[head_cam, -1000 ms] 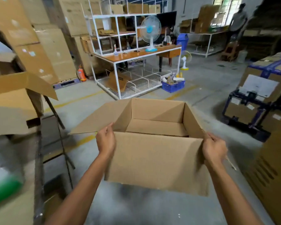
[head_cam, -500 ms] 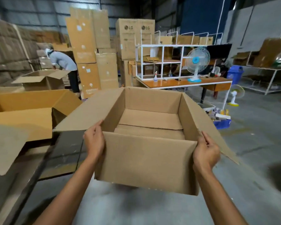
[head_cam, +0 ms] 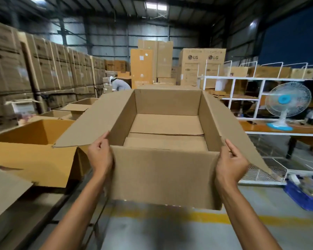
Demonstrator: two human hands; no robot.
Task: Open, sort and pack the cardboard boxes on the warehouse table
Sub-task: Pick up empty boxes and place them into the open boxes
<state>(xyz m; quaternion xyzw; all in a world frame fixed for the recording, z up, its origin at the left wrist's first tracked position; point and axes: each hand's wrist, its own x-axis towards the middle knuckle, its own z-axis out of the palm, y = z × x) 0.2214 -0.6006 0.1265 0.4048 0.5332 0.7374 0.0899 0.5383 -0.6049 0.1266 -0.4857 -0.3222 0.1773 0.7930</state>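
Grips the near-left corner of the open cardboard box (head_cam: pixel 163 177) with the left hand (head_cam: pixel 100 156), fingers curled over the rim. Grips the near-right corner the same way with the right hand (head_cam: pixel 230 161). Carries the box clear of any surface, in front of the body, above the floor and the yellow floor line (head_cam: pixel 170 216), just right of the table frame (head_cam: pixel 49 201). Nothing inside. Bottom flaps folded shut with a seam across the middle, no tape visible from this side.

Likely trouble, nearest first:
- Hold on two top corners only, with nothing under the base. Probable buckling of the near wall, or a slip, on any tilt or added load.
- Bottom seam: may drop open under weight if untaped. Cannot tell from here.
- Left flap (head_cam: pixel 98 121) splayed outward, reaching over the yellow-lined open box (head_cam: pixel 34 159) on the table. Apt to catch its rim or shove it on a swing to the left.
- Right flap (head_cam: pixel 242 139) hanging out and down, near the low wire shelf (head_cam: pixel 266 172) and the blue crate (head_cam: pixel 304 197). Apt to snag there on a turn to the right.
- Blocks sight of the floor straight ahead, so a trip over anything low there looks possible.

Farther off: desk fan (head_cam: pixel 285 105) on the orange tabletop (head_cam: pixel 278 129) beside the white rack (head_cam: pixel 233 91), well apart from the box. No present threat unless carried that way. Beyond, a person (head_cam: pixel 120 84) bent over among stacked cartons (head_cam: pixel 43 69), with LG cartons (head_cam: pixel 201 67) at the back. Only a collision risk on a long walk forward.
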